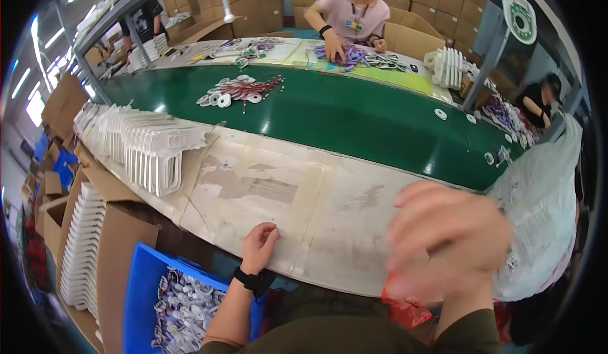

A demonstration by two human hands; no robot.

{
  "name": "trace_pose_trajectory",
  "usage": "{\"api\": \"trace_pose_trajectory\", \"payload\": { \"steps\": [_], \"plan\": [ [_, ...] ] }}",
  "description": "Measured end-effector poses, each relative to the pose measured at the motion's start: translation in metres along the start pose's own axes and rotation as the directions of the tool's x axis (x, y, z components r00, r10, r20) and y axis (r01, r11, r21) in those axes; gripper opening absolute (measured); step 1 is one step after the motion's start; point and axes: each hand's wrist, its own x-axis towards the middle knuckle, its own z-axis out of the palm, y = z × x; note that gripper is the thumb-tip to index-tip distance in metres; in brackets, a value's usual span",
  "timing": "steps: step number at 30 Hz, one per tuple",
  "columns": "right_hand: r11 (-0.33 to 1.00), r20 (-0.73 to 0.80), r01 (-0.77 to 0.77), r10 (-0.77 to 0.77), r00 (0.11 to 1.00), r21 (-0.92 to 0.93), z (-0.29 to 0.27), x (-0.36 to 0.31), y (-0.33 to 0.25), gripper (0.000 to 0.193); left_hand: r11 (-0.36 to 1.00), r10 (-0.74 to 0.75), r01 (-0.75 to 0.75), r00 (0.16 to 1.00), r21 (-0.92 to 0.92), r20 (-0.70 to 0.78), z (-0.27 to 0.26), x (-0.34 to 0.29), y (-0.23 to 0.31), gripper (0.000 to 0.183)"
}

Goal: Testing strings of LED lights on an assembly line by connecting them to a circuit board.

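Observation:
My left hand (259,246) is over the near edge of the worn, pale worktop (354,195), a black band (253,282) on its wrist. Its fingers curl in toward the thumb, and nothing shows in them. Close to the camera and raised over the right side of the worktop is my right hand (449,240). Motion smears its bent fingers, so I cannot tell whether they hold anything. A red plastic bag (406,308) hangs below that hand, at the worktop's edge; the hand hides part of it.
Beyond the worktop runs a green conveyor belt (329,116) carrying round white parts with red wires (234,92). White plastic frames (149,145) stand at left, above a blue bin (142,290) of small parts. A large clear bag (538,208) stands right. A co-worker (354,12) handles purple parts opposite.

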Motion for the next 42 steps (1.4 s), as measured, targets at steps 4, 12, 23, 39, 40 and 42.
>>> {"api": "trace_pose_trajectory", "payload": {
  "steps": [4,12,23,39,40,42],
  "plan": [
    [0.9,0.107,-0.365,0.398,0.911,-0.238,0.02,-0.044,0.082,0.031,0.996,0.049,-0.048,0.999,0.069,-0.012,-0.003,-0.001,-0.006,0.019],
    [-0.108,-0.344,-0.736,0.922,0.176,-0.668,0.017,-0.168,0.181,0.037,0.998,0.052,-0.053,0.998,0.03,0.019,0.001,-0.001,-0.004,0.018],
    [-0.198,-0.371,-0.845,0.929,0.001,-0.497,0.043,-0.199,0.199,0.058,0.998,0.055,-0.055,0.998,0.01,0.015,-0.001,-0.006,-0.002,0.016],
    [-0.18,-0.399,-0.872,0.917,0.019,-0.455,0.043,-0.204,0.198,0.056,0.997,0.079,-0.08,0.997,0.023,0.022,0.004,-0.003,0.009,0.016],
    [-0.183,-0.405,-0.87,0.914,0.021,-0.458,0.042,-0.206,0.197,0.056,0.997,0.078,-0.079,0.996,0.022,0.033,0.004,-0.002,0.01,0.016],
    [-0.186,-0.417,-0.869,0.909,0.025,-0.459,0.042,-0.207,0.198,0.056,0.997,0.066,-0.068,0.997,0.04,0.036,0.004,0.001,0.01,0.016]
  ]
}}
